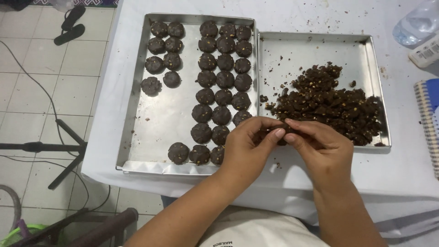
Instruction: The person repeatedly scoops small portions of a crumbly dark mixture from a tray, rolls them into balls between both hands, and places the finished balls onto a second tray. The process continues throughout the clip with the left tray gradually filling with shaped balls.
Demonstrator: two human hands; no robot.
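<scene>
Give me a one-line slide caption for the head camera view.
Both hands pinch a dark dough piece between trays of shaped rounds and loose dough.

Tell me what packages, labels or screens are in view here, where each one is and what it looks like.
Bottle: top right corner, clear plastic, lying on the white cloth.
Label: right edge below the bottle, white with black bars, on a pale object.
Notebook: right edge, blue cover, spiral-bound.
No screens.

Dough balls (215, 87) in left tray (137, 114); dough heap (329, 105) in right tray (320, 50).
</scene>
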